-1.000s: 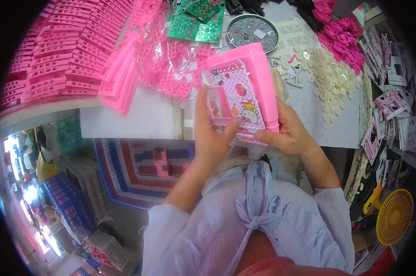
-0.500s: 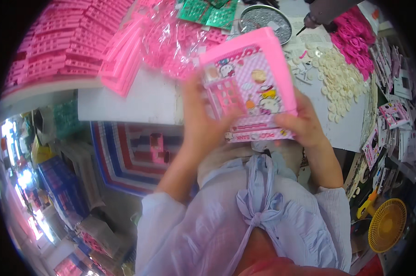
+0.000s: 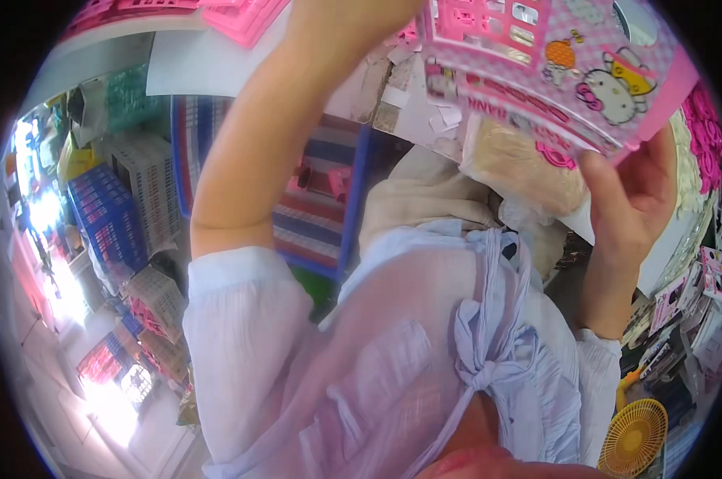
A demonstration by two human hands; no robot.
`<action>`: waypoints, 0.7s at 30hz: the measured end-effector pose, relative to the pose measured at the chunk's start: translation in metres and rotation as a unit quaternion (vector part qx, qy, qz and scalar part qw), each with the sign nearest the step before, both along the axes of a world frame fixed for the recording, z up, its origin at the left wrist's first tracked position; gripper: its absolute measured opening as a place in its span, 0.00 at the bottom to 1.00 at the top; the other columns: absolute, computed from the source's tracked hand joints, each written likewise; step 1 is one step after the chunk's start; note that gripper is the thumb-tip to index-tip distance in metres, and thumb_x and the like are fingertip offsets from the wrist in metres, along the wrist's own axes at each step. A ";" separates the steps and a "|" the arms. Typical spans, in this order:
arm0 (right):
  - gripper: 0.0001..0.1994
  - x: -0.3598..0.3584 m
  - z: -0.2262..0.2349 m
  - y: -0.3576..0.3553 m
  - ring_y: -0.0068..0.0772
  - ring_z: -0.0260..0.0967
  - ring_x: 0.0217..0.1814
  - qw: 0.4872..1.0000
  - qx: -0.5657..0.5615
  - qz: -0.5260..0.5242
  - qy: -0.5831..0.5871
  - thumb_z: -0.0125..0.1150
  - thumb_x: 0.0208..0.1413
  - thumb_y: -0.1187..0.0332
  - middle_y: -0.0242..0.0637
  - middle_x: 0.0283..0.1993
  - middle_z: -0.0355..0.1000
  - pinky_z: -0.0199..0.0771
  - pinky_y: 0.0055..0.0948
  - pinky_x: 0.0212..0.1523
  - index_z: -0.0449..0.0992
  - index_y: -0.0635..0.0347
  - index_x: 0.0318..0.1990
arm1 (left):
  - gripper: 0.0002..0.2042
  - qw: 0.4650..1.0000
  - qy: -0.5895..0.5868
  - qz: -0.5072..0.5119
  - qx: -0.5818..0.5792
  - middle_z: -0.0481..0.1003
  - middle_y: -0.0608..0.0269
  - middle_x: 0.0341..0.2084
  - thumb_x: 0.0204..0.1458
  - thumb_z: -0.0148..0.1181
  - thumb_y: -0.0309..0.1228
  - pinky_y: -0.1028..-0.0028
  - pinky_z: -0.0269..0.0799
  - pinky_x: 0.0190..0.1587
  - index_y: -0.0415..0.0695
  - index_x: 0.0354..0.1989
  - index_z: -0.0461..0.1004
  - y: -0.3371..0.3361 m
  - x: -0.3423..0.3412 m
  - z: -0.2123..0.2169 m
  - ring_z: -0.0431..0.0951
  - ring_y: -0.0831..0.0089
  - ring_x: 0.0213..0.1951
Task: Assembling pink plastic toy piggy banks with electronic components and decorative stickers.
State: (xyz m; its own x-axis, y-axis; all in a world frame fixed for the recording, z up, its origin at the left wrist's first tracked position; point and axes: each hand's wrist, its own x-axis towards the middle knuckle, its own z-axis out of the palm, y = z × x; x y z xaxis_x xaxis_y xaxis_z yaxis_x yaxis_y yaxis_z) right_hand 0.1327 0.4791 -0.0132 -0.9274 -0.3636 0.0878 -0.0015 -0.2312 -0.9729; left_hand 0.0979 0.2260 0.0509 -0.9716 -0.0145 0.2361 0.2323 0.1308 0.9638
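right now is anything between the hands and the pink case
Nothing visible is. The right hand grips the lower right corner of the pink case directly. The left hand is by its left side, but the picture's top edge cuts off its fingers, so contact there can't be told.

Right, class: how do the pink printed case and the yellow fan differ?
The pink printed case is boxy; the yellow fan is round. The case's face carries coloured cartoon pictures; the fan looks plain yellow. The right hand grasps the case; no hand touches the fan. Both have many openings in their fronts.
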 end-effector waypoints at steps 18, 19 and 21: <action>0.29 -0.010 -0.008 -0.005 0.37 0.74 0.58 0.998 -0.052 0.019 -0.015 0.64 0.58 0.76 0.47 0.60 0.71 0.76 0.36 0.59 0.62 0.71 0.66 | 0.28 0.995 0.012 0.094 0.042 0.74 0.63 0.22 0.69 0.46 0.52 0.75 0.69 0.27 0.36 0.33 0.76 -0.007 -0.015 -0.029 0.72 0.79 0.24; 0.28 -0.010 -0.010 -0.003 0.35 0.74 0.57 0.998 -0.046 0.025 -0.021 0.64 0.58 0.76 0.46 0.60 0.72 0.76 0.34 0.58 0.62 0.71 0.65 | 0.27 0.994 0.027 0.103 0.015 0.74 0.63 0.23 0.69 0.46 0.51 0.75 0.69 0.29 0.36 0.33 0.77 -0.008 -0.014 -0.032 0.72 0.79 0.25; 0.28 -0.011 -0.013 -0.004 0.32 0.74 0.57 1.000 -0.012 0.019 -0.019 0.64 0.58 0.77 0.45 0.58 0.73 0.76 0.30 0.57 0.63 0.71 0.65 | 0.26 0.987 0.090 0.114 -0.072 0.75 0.65 0.24 0.70 0.44 0.49 0.76 0.69 0.32 0.37 0.34 0.78 -0.013 -0.019 -0.044 0.72 0.80 0.28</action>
